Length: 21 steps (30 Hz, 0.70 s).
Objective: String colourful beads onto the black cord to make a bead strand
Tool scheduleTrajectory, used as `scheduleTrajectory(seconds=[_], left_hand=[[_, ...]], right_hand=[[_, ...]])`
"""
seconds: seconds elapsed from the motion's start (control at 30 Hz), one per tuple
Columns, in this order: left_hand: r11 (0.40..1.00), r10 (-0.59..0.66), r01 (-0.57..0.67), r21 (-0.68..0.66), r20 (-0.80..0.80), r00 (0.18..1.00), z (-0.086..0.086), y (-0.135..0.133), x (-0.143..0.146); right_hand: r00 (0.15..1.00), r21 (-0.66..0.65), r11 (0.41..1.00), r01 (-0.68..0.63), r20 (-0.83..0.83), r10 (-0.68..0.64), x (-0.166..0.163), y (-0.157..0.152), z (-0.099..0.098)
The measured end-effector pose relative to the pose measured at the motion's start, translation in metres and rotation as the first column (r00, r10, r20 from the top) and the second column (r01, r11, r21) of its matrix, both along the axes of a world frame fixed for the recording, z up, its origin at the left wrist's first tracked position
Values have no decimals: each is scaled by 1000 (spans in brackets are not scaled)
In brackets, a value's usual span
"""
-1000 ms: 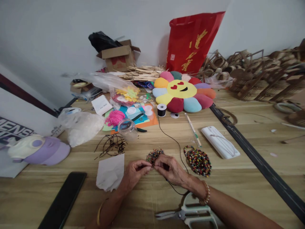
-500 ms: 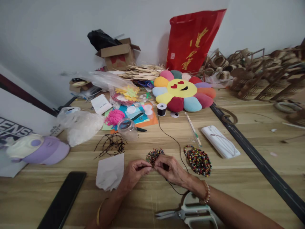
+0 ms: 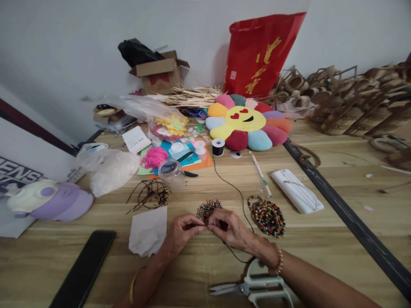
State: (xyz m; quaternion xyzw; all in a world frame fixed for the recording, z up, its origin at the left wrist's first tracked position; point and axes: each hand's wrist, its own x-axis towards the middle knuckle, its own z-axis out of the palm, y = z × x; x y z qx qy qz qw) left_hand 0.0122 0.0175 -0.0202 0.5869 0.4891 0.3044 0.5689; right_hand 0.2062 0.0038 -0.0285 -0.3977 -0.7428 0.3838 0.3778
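Bead cluster lies unmoved; left grip and right grip stay pinched on something too small to tell.

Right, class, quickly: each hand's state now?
Left hand: pinched closed; anything held is too small to tell.
Right hand: pinched closed too; anything held cannot be told.

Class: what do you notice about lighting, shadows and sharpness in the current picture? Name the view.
Head view: dim, diffuse light, a soft shadow on the wall left of the red bag; head view: woven baskets look soft; head view: detail where the left hand and right hand nearly meet is too small to make out.
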Motion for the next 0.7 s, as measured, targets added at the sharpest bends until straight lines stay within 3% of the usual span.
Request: scheduleTrajectory(seconds=[0.27, 0.7], left_hand=[[999, 1, 1, 36, -37, 999, 0, 0, 1], [1000, -11, 11, -16, 28, 1000, -3, -1, 0]], right_hand=[[1000, 18, 1000, -1, 14, 1, 0, 0, 0], [998, -29, 998, -47, -32, 46, -1, 0, -1]])
